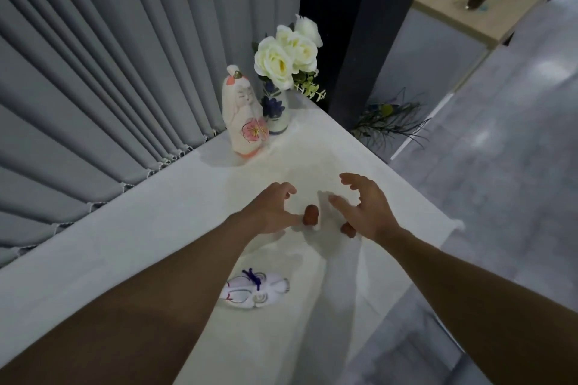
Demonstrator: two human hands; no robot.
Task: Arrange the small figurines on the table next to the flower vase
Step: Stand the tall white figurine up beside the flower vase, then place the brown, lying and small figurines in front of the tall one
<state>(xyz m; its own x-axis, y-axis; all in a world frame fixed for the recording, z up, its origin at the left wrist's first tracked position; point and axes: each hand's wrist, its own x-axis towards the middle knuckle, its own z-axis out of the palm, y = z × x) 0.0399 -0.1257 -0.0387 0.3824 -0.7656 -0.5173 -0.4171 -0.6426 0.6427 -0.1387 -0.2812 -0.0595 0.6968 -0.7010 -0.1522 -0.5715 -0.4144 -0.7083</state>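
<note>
head: doll figurine [242, 112] upright beside vase [276, 111].

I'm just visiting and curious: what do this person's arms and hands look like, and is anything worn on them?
Both forearms are bare as far as the picture shows: no sleeves, gloves, watch or bracelet. The left hand and right hand are bare too, and I can make out no rings, though the fingers are a little blurred. No cables or markings show.
</note>
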